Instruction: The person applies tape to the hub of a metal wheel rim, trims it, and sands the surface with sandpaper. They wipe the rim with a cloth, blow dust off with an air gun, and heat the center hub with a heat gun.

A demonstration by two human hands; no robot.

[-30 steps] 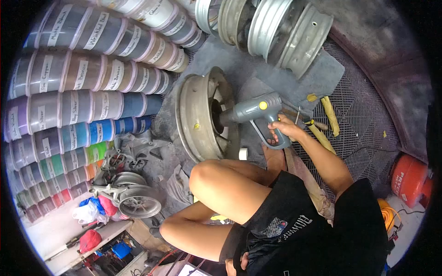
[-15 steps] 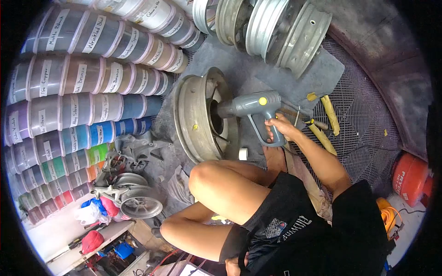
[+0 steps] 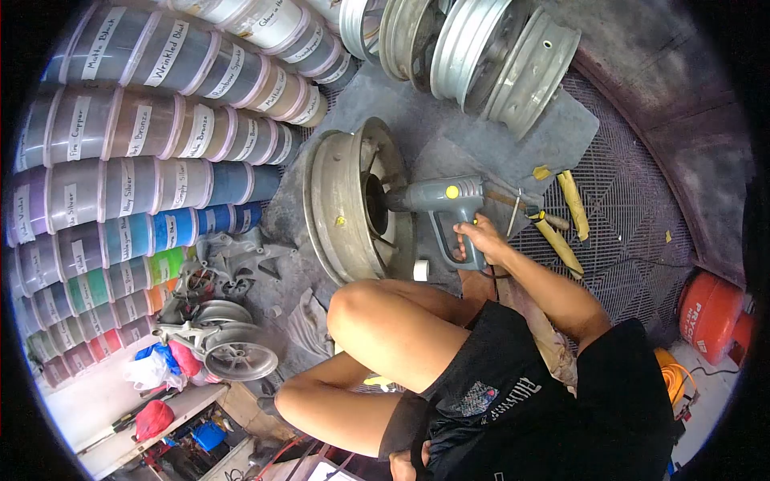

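Note:
My right hand (image 3: 483, 239) is closed around the handle of a grey heat gun (image 3: 425, 195) with a yellow round mark on its side. Its nozzle points at the dark centre hub (image 3: 374, 205) of a bare metal wheel rim (image 3: 330, 210), which stands on edge on the grey mat. Whether the nozzle touches the hub cannot be made out. Only part of my left hand (image 3: 401, 466) shows, low in the view by my black shorts; its fingers are mostly hidden. A small white roll (image 3: 421, 270) lies near the rim.
Stacked, labelled powder tubs (image 3: 128, 132) line the left. More metal rims (image 3: 469, 48) stand at the top. Yellowish rolled pieces (image 3: 559, 245) lie on the grid floor mat. A red gas cylinder (image 3: 711, 311) stands at right. Metal parts and wheels (image 3: 241, 353) sit at lower left.
The heat gun and my right hand have shifted slightly downward in the view, and the gun's angle has changed a little. The rim stays in place.

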